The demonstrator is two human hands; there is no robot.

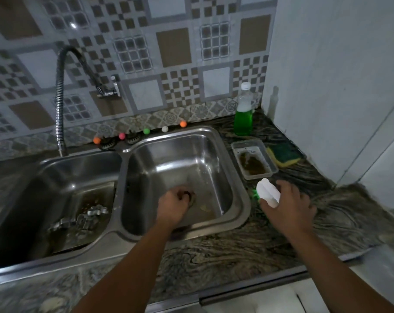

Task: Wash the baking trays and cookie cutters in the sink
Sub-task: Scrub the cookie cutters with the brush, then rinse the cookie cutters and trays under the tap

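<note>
Fingers of left hand (pixel 173 203) curling round dark drain piece (pixel 188 195) in right sink basin (pixel 225 154), right hand (pixel 288 203) gripping white object (pixel 267 192) on counter (pixel 236 251), cookie cutters (pixel 78 219) lying in left basin (pixel 56 175).

The left hand (pixel 172 205) grips the drain plug (pixel 188 195) in the right sink basin (pixel 214 141); the right hand (pixel 288 203) holds a white bottle (pixel 267 192) over the surface (pixel 236 251).

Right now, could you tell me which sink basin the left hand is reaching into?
The right basin: left hand is at its drain, while the left basin holds the cutters.

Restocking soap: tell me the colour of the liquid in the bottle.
Green, in the bottle by the wall; head view.
</note>
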